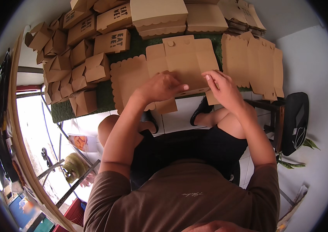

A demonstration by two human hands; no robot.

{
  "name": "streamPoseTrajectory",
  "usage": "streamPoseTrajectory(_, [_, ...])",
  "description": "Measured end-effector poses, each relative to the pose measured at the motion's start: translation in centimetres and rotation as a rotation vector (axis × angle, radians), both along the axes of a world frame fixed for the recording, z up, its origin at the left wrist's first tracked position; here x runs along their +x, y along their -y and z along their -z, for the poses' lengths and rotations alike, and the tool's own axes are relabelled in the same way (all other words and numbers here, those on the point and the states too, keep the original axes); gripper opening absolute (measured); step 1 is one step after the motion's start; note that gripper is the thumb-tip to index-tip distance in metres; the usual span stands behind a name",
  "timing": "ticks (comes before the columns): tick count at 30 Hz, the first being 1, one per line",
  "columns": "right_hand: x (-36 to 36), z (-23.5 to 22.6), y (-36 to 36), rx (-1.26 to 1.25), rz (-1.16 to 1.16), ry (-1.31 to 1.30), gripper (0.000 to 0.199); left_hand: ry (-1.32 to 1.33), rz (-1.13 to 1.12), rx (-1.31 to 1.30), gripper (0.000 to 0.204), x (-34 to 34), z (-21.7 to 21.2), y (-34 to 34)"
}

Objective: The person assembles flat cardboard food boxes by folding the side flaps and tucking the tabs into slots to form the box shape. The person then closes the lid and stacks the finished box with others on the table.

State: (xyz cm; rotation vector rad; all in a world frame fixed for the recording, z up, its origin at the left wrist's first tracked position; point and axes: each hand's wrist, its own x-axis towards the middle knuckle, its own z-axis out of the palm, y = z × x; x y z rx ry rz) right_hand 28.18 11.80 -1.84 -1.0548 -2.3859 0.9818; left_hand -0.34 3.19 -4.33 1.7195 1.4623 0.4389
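A flat brown cardboard box blank [181, 56] lies in front of me on a green turf-covered table. Its scalloped lid panel [129, 77] spreads to the left, and its near edge strip is bent upward along the table's front. My left hand [164, 88] is closed at that near edge, fingers curled on the card and thumb pointing right. At the blank's near right corner is my right hand [223, 88], its fingers bent together with the thumb by the side flap. The hands hide parts of the near fold, and the exact grip of the fingertips is partly covered.
More flat blanks [245, 62] lie at the right. Folded small boxes [82, 73] crowd the left, with large closed boxes [159, 15] at the back. Turf [69, 110] edges the table. A dark stool [276, 120] and black bag [295, 123] stand right; a gas cylinder [74, 167] is lower left.
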Motion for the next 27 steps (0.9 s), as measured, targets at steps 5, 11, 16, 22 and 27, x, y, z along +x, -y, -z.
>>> streamPoseTrajectory(5, [0.4,0.9,0.0,0.041,-0.234,0.144,0.027,-0.084,0.09,0.216,0.028,0.5,0.9,1.2])
streamPoseTrajectory(11, [0.7,0.8,1.0,0.109,-0.291,0.23,0.034,-0.24,0.1,0.202,0.04,1.3,0.7,1.5])
streamPoseTrajectory(16, [-1.2,1.2,-0.9,-0.002,-0.243,0.289,0.036,-0.09,-0.117,0.344,0.041,-0.1,1.0,0.1])
streamPoseTrajectory(22, [-6.7,3.8,-7.1,0.153,-0.064,0.121,0.055,-0.302,-0.353,0.409,0.059,-2.4,2.3,-1.6])
streamPoseTrajectory(27, [-10.2,6.7,-10.3,0.327,-0.011,0.223,0.08,-0.315,-0.399,0.377,0.073,-2.6,3.0,-2.0])
